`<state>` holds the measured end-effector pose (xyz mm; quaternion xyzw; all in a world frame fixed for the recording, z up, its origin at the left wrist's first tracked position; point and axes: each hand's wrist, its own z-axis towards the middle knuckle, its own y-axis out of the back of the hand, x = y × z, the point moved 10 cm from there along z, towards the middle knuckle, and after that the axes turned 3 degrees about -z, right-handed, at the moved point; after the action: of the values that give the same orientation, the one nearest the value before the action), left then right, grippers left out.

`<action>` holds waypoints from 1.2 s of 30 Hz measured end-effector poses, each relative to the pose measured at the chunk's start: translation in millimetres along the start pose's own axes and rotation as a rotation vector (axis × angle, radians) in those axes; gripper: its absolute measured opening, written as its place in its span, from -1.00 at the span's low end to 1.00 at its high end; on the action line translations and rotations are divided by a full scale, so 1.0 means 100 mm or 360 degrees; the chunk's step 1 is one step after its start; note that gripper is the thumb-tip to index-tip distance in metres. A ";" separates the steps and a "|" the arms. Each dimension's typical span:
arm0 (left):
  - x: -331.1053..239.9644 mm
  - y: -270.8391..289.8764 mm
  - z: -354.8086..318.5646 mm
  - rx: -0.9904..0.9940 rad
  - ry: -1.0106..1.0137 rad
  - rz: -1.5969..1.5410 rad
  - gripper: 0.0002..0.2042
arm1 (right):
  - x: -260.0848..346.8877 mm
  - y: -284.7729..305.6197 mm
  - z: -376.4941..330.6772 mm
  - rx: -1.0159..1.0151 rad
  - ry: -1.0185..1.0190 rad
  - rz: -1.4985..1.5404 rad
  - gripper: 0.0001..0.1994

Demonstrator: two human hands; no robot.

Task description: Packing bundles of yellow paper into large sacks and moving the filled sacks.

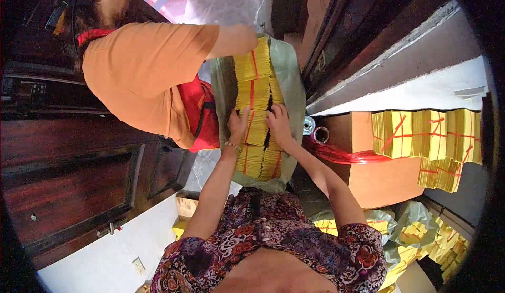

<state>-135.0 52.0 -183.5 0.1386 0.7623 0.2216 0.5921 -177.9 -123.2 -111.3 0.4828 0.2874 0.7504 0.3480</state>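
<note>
- Head view: my left hand [238, 126] lies flat, fingers spread, on the yellow paper bundles [256, 115] packed in the pale green sack [292, 90]. It presses, it does not grip.
- My right hand [278, 125] sits just beside it on the same stack, fingers curled over the bundle edges at the dark gap between two columns. It looks like a loose hold on one bundle, not a fist.
- The bundles stand in rows inside the open sack, each tied with red string [253, 64], and the sack lies between me and the other person.
- That person, in an orange shirt [142, 67] and red apron [202, 115], reaches an arm into the far end of the sack. I cannot see their hand behind the paper.
- My judgement for seating these well: keep the left palm flat so the column stays square, and let the right fingers nudge the edges flush so the gap closes.
- Push on the paper faces, not on the string, or the ties may slip.
- To my right, more tied yellow stacks [426, 135] rest on a brown cardboard box [371, 180]. A loose tangle of red string [342, 155] and a tape roll [320, 134] lie near it.
- Lower right, more sacks [421, 232] hold yellow paper.
</note>
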 end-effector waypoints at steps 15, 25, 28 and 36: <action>0.63 0.40 0.36 -0.0006 0.0213 -0.0299 -0.47 | 0.31 0.09 0.56 0.0168 0.0064 0.0298 -0.80; 0.35 -0.80 1.41 0.0256 0.0204 -0.1313 -0.48 | -0.47 0.20 1.60 0.0061 0.0118 0.0065 -0.22; 1.43 -0.29 2.31 0.0314 0.0029 -0.1240 -0.53 | -0.06 0.19 1.83 0.0042 0.0199 0.0244 -0.21; 1.85 -0.82 2.81 0.0629 0.0035 -0.1398 -0.55 | -0.23 0.25 1.73 -0.0019 0.0148 0.0415 -0.27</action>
<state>92.3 118.0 -436.9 -0.0890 0.7825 -0.1972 0.5839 -17.0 -140.1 -40.0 0.4786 0.2334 0.8127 0.2367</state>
